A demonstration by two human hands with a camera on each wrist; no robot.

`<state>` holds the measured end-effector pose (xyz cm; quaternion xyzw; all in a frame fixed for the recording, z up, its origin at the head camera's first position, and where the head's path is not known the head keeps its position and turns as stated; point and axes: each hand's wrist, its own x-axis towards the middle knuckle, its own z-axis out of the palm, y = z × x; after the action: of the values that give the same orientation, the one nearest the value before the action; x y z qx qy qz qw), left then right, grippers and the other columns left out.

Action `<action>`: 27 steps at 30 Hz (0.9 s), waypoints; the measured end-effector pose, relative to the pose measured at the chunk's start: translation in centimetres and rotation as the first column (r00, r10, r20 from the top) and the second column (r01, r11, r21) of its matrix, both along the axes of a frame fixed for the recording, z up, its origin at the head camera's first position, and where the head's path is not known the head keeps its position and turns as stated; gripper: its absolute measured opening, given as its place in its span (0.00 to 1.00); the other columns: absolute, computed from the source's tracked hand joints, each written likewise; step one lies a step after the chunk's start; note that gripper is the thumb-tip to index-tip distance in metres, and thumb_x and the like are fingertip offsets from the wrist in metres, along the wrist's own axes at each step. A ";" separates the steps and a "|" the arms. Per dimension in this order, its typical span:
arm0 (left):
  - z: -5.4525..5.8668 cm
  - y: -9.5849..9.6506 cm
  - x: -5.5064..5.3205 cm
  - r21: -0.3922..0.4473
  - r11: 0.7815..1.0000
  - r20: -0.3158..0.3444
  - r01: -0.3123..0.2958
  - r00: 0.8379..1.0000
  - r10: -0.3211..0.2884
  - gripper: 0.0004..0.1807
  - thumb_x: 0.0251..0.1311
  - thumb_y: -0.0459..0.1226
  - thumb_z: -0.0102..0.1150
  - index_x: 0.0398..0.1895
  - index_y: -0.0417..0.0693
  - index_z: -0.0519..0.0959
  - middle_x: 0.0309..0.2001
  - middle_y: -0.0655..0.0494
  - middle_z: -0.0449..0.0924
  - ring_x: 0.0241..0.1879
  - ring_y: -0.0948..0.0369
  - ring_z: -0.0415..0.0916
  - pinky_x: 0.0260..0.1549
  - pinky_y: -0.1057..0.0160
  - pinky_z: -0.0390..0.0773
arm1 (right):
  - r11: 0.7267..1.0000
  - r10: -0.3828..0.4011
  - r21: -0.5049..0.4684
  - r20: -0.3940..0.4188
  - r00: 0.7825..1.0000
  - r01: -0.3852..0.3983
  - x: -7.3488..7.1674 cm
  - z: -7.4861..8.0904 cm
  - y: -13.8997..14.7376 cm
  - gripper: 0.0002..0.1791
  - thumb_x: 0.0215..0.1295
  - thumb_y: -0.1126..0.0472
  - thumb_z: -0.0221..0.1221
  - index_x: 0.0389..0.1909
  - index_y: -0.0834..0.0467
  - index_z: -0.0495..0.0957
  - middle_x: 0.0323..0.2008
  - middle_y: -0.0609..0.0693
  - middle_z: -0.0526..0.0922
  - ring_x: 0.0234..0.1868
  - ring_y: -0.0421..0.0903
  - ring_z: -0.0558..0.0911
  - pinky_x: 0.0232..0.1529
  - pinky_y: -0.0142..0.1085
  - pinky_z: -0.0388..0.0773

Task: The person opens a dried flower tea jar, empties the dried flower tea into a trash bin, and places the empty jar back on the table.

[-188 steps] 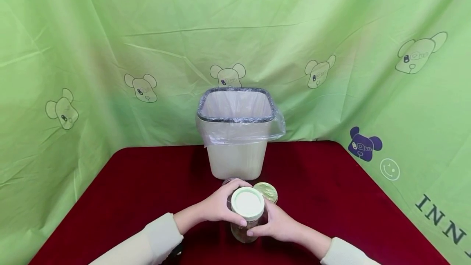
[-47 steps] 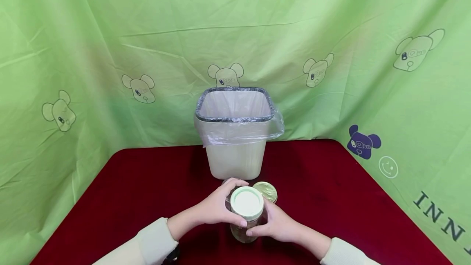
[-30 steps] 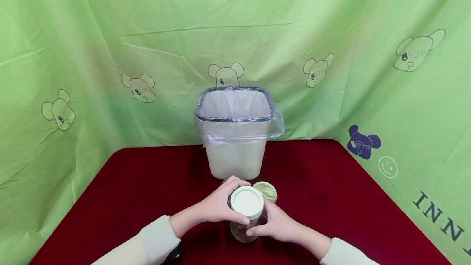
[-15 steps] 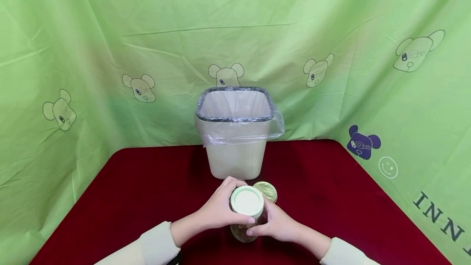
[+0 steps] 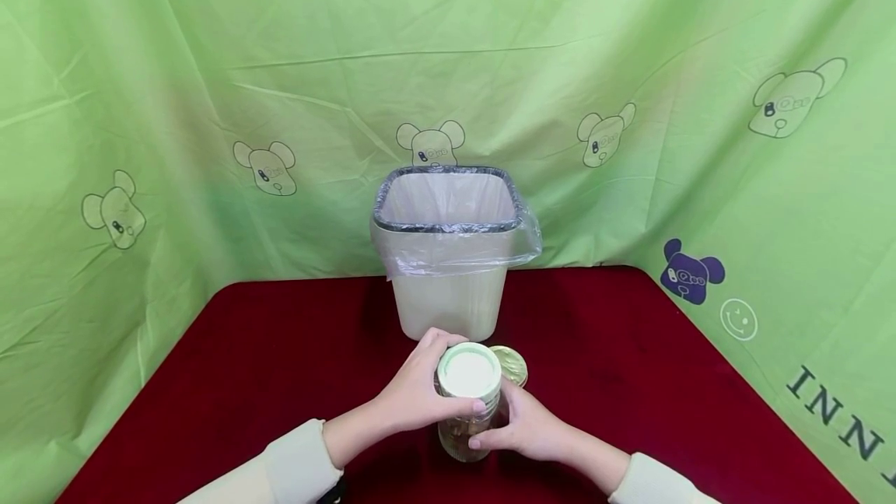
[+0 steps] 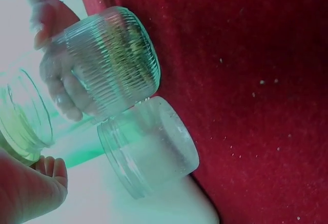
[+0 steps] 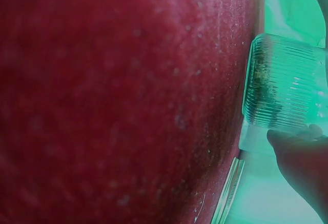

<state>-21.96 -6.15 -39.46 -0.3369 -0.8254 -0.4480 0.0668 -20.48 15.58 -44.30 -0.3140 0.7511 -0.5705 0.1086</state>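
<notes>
My left hand (image 5: 423,387) grips a round pale green lid (image 5: 469,370) by its edge, thumb in front. In the left wrist view, a clear threaded rim (image 6: 31,114) sits by the left thumb, at the mouth end of a ribbed clear jar (image 6: 113,55). Dark, crumbly contents lie at the bottom of the jar, which stands upright on the table. My right hand (image 5: 532,422) wraps round the jar's side, its fingers showing through the wall. Behind it stands a second clear jar (image 6: 154,147), mostly hidden by the left hand in the head view.
A shiny gold-green disc-shaped lid (image 5: 512,365) lies behind the ribbed jar, to the right. Farther back is a pale bin (image 5: 448,302) with a clear liner. Small crumbs dot the red tablecloth (image 5: 616,379). A green curtain (image 5: 315,84) hangs behind.
The left hand has turned, its thumb shifting right across the lid's front. Over the last half second, hand and lid have risen, baring ridges below the lid. The right hand stays put.
</notes>
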 end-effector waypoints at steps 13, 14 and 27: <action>1.0 -1.4 -0.9 0.031 0.998 -0.034 -0.063 0.997 0.064 0.38 0.41 0.51 0.77 0.58 0.56 0.73 0.50 0.66 0.67 0.50 0.64 0.69 0.48 0.56 0.74 | 0.997 0.060 -0.037 -0.031 0.998 -0.061 -0.2 -0.2 -0.1 0.44 0.57 0.64 0.69 0.71 0.57 0.55 0.62 0.55 0.72 0.62 0.58 0.72 0.60 0.41 0.70; 1.0 -1.5 -1.1 0.033 0.997 -0.039 -0.070 0.997 0.071 0.37 0.42 0.52 0.76 0.58 0.56 0.72 0.50 0.65 0.67 0.50 0.64 0.69 0.48 0.56 0.74 | 0.997 0.063 -0.042 -0.030 0.998 -0.064 -0.2 -0.2 -0.1 0.44 0.57 0.64 0.69 0.71 0.57 0.56 0.62 0.55 0.72 0.62 0.60 0.71 0.61 0.41 0.69; 0.4 -4.2 -2.5 0.038 0.979 -0.001 -0.202 0.979 0.202 0.39 0.43 0.48 0.75 0.60 0.45 0.73 0.51 0.57 0.68 0.49 0.61 0.70 0.49 0.54 0.72 | 0.998 0.046 -0.045 -0.020 0.999 -0.046 -0.3 0.0 -0.1 0.44 0.55 0.64 0.70 0.70 0.62 0.57 0.64 0.58 0.69 0.64 0.61 0.68 0.63 0.40 0.66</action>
<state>-24.45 -10.30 -39.02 -0.2510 -0.8467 -0.4536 0.1201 -20.75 15.51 -44.32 -0.3388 0.7315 -0.5818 0.1076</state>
